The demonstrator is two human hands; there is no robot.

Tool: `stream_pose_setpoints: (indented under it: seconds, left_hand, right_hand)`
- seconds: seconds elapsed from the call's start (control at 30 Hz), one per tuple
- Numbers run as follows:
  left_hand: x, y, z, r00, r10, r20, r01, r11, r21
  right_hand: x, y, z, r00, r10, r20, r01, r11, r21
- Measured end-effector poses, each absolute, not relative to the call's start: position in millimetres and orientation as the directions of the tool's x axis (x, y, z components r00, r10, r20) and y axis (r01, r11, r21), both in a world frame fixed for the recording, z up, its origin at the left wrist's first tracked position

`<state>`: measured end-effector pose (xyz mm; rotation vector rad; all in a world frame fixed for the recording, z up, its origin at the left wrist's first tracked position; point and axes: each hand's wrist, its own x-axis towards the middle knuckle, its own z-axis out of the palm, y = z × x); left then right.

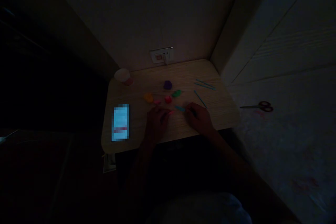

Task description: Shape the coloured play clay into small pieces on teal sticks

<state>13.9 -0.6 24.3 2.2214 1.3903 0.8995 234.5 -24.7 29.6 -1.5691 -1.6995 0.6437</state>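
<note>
In the dim light my left hand (156, 120) is closed near the front of the small table, its fingertips pinching a small pinkish-red piece of clay (171, 112). My right hand (199, 116) grips a blue modelling knife (180, 108), whose flat tip points left toward that piece without clearly touching it. Just beyond my hands lie soft-looking clay lumps: orange (148, 97), pink (156, 102), red (168, 99), green (176, 93) and purple (167, 84). My fingers partly hide the pinched piece and the knife's handle.
On the wooden table (141, 136) are a lit phone (120, 123) at left, a pale cup (122, 75) at the back left and thin blue-green sticks (201, 98) at right. A wall socket (162, 55) sits behind. Scissors (258, 106) lie on the patterned surface to the right.
</note>
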Motion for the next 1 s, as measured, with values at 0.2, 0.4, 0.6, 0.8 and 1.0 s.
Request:
stream_pose_setpoints:
  seconds: [0.2,0.4,0.6,0.8,1.0]
  left_hand:
    - [10.7,-1.8,22.3,0.217,0.888,0.405,0.608,-0.448,0.656]
    - [15.5,-2.4,25.2,0.26,0.897,0.357,0.694,-0.43,0.578]
    - [14.3,-3.7,28.2,0.298,0.901,0.317,0.706,-0.431,0.562]
    - [13.3,-4.1,24.4,0.303,0.902,0.307,0.722,-0.428,0.544]
    - [15.0,-0.7,23.5,0.276,0.911,0.307,0.715,-0.408,0.568]
  right_hand:
    - [235.2,-25.6,28.2,0.017,0.984,0.176,0.594,0.132,-0.794]
    - [234.5,-12.9,29.6,-0.04,0.977,0.208,0.565,0.194,-0.802]
    - [230.3,16.6,28.4,-0.162,0.963,0.215,0.556,0.27,-0.786]
    - [231.4,18.4,24.5,-0.182,0.971,0.155,0.502,0.227,-0.835]
    - [230.7,15.3,22.9,-0.104,0.98,0.173,0.466,0.201,-0.862]
